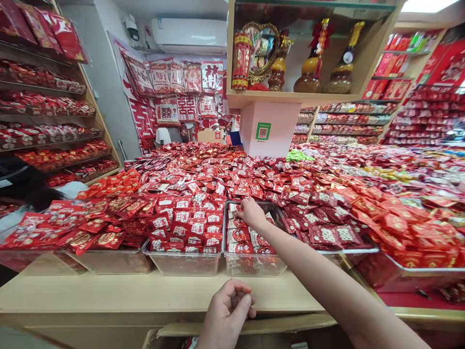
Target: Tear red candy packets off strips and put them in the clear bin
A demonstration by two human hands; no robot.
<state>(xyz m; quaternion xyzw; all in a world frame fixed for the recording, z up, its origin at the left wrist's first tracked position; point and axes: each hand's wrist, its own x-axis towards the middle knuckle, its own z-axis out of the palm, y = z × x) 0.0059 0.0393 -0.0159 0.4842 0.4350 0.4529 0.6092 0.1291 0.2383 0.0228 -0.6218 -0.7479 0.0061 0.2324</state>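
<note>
My right hand (pixel 252 214) reaches into a clear plastic bin (pixel 254 266) of small red-and-white packets (pixel 239 236) printed with cartoon figures. Its fingers pinch a packet (pixel 233 209) near the back left of that bin. Closer to me, my left hand (pixel 231 310) hovers above the front edge of the counter, its fingers loosely curled with nothing visible in them. Below it lies an open cardboard box (pixel 283 325), mostly out of sight, with a few packets showing inside.
More clear bins of red packets flank this one, including a left neighbour (pixel 183 264) and dark red packets (pixel 327 228) on the right. A large heap (pixel 218 167) of packets spreads behind. A display cabinet (pixel 308 99) overhangs the counter (pixel 119 293). Someone's dark sleeve (pixel 22 182) shows far left.
</note>
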